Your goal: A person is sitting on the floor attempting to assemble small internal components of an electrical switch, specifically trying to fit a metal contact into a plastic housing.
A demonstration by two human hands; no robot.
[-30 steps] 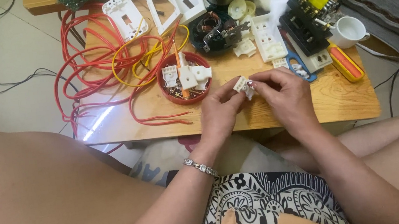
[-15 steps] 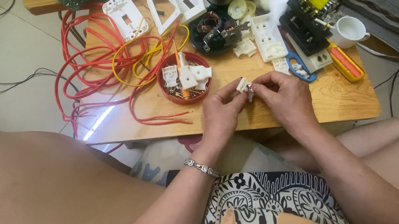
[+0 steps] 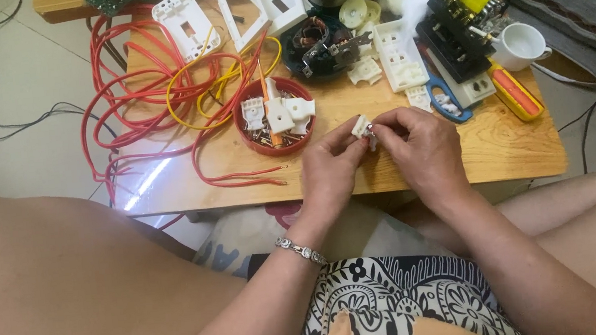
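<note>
Both hands, left hand (image 3: 328,168) and right hand (image 3: 419,148), pinch the small white plastic switch part (image 3: 362,126) in narrow fingers; best kept steady, just right of the round red dish (image 3: 243,130)

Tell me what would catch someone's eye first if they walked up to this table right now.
Probably the tangle of red wires sprawling over the left end of the wooden table, with a yellow wire looped through it. Next, the red bowl of small white plastic parts beside the wires. At the front edge, the left hand and right hand pinch a small white part between their fingertips.
</note>
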